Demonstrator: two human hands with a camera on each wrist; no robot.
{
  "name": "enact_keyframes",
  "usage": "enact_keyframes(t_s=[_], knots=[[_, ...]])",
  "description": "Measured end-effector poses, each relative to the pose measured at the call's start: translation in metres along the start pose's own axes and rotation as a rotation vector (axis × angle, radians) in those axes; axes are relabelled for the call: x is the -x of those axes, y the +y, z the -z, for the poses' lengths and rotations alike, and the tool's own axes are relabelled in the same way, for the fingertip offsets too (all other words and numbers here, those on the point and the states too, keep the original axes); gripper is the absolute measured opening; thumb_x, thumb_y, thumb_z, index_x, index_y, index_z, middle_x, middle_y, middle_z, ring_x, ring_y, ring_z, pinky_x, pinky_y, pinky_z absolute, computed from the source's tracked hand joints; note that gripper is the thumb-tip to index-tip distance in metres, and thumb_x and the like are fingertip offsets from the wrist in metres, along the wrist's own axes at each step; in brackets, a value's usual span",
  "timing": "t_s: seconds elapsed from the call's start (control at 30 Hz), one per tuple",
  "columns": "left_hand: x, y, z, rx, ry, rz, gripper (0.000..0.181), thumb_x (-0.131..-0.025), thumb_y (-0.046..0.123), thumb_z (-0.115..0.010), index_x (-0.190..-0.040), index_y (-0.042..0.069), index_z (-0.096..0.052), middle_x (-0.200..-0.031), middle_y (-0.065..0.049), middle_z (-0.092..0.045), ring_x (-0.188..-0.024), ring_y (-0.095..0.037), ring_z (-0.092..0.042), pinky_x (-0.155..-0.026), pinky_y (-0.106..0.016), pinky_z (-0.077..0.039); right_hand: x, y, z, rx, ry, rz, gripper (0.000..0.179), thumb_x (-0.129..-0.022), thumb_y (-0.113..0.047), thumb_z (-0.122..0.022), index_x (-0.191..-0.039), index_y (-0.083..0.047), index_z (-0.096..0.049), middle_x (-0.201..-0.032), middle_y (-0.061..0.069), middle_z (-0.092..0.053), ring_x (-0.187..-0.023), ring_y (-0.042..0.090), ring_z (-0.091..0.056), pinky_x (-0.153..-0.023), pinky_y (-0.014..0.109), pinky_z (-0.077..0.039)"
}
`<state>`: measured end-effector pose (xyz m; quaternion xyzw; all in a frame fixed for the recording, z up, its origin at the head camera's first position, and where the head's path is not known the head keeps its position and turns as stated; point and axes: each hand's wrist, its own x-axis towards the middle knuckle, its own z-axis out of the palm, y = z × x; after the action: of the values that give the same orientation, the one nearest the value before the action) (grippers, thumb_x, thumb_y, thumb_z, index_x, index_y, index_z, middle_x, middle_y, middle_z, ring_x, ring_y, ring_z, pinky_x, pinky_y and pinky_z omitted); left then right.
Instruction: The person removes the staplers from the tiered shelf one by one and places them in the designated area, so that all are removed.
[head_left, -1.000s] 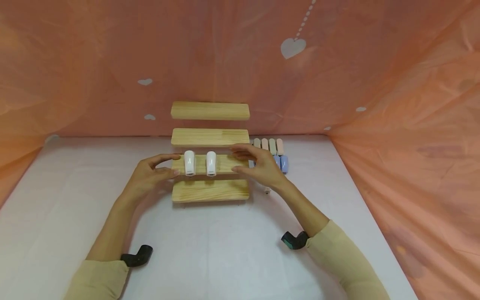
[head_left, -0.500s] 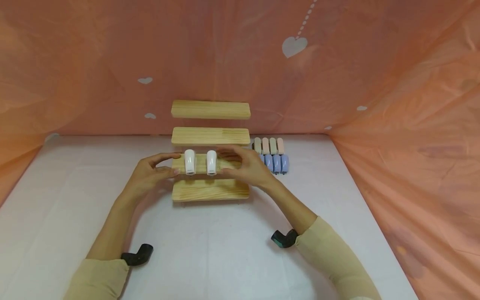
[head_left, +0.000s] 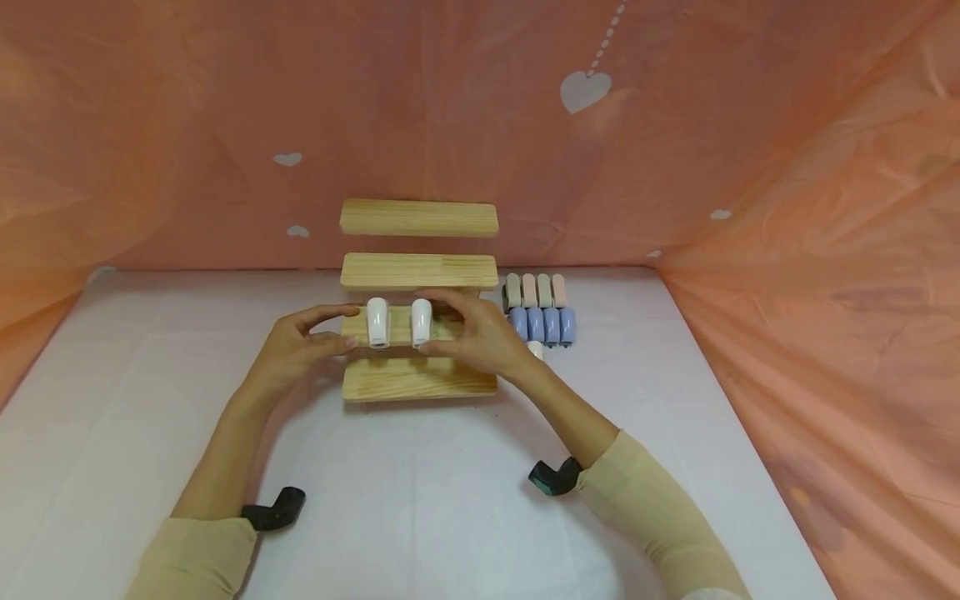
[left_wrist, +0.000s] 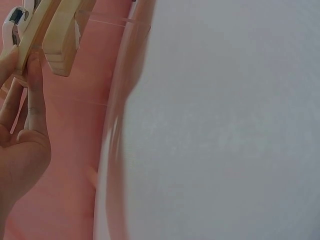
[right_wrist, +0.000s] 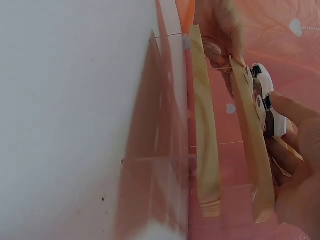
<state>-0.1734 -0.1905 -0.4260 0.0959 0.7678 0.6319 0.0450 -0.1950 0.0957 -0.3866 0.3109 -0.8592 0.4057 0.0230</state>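
My left hand [head_left: 295, 354] pinches the left end of a wooden shelf board [head_left: 401, 327], the second tier up of a stepped stand. In the left wrist view, fingers and thumb lie on either side of that board's end. Two small white staplers stand side by side on the board, pointing forward. The left stapler [head_left: 378, 323] is untouched, a short gap from my fingers. My right hand [head_left: 483, 337] grips the right stapler [head_left: 422, 322], thumb at its front end and a finger at its back. In the right wrist view the thumb presses the near stapler [right_wrist: 278, 122].
Beside the stand on the right sit a row of beige and pink staplers [head_left: 528, 292] and a row of blue staplers [head_left: 551, 325]. A white stapler [head_left: 535, 348] is partly hidden by my right wrist. Bare boards [head_left: 420, 379] lie below and above. A pink curtain [head_left: 450, 108] hangs behind.
My right hand has moved left along the board, from its right end to the right white stapler, now between thumb and finger. The left hand has stayed at the board's end.
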Motion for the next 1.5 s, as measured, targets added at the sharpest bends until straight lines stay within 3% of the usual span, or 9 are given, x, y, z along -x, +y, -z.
enact_keyframes(t_s=[0.37,0.67,0.8,1.1,1.33,1.5], knots=[[0.002,0.0,0.0,-0.032,-0.004,0.02,0.054,-0.089,0.025,-0.077,-0.136,0.004,-0.059,-0.097,0.0,-0.075,-0.089,-0.012,-0.072,-0.079,-0.025,-0.055,0.006,0.002,0.004,0.02,-0.003,0.009,0.067,-0.08,-0.028,-0.086,-0.14,-0.018,-0.059,-0.131,0.004,-0.064,-0.119,0.015,-0.059,-0.101,0.033,-0.047],[0.003,0.0,-0.001,-0.017,-0.013,0.027,0.055,-0.089,0.024,-0.077,-0.137,0.005,-0.058,-0.094,-0.007,-0.076,-0.09,-0.016,-0.072,-0.08,-0.025,-0.055,0.017,0.014,0.016,-0.086,0.012,0.013,0.068,-0.08,-0.022,-0.086,-0.141,-0.017,-0.058,-0.135,0.003,-0.062,-0.125,0.013,-0.055,-0.106,0.03,-0.043],[0.001,0.002,0.0,-0.012,-0.014,0.023,0.055,-0.089,0.023,-0.077,-0.138,0.005,-0.058,-0.095,-0.009,-0.076,-0.09,-0.017,-0.072,-0.08,-0.026,-0.055,0.021,0.017,0.024,-0.081,0.008,0.0,0.069,-0.081,-0.024,-0.085,-0.143,-0.022,-0.056,-0.137,0.001,-0.06,-0.128,0.013,-0.053,-0.108,0.032,-0.041],[0.002,0.001,0.002,-0.048,-0.005,0.037,0.057,-0.089,0.025,-0.078,-0.138,0.005,-0.057,-0.094,-0.013,-0.075,-0.089,-0.016,-0.072,-0.08,-0.021,-0.053,0.034,0.027,0.037,-0.091,0.013,0.001,0.069,-0.081,-0.019,-0.085,-0.144,-0.019,-0.055,-0.131,0.002,-0.064,-0.113,0.013,-0.06,-0.094,0.035,-0.049],[0.001,-0.001,0.001,-0.044,-0.004,0.022,0.055,-0.089,0.025,-0.077,-0.137,0.004,-0.058,-0.094,-0.016,-0.075,-0.089,-0.016,-0.072,-0.079,-0.024,-0.054,0.046,0.039,0.051,-0.111,0.041,-0.007,0.068,-0.082,-0.014,-0.084,-0.143,-0.016,-0.056,-0.133,0.004,-0.063,-0.115,0.027,-0.062,-0.094,0.054,-0.049],[0.0,-0.001,0.001,-0.04,-0.003,0.028,0.055,-0.089,0.024,-0.078,-0.136,0.004,-0.058,-0.094,-0.016,-0.075,-0.089,-0.017,-0.073,-0.079,-0.021,-0.053,0.056,0.048,0.058,-0.091,0.071,-0.026,0.065,-0.082,-0.01,-0.083,-0.141,-0.01,-0.057,-0.135,0.009,-0.061,-0.11,0.034,-0.064,-0.094,0.056,-0.05]])
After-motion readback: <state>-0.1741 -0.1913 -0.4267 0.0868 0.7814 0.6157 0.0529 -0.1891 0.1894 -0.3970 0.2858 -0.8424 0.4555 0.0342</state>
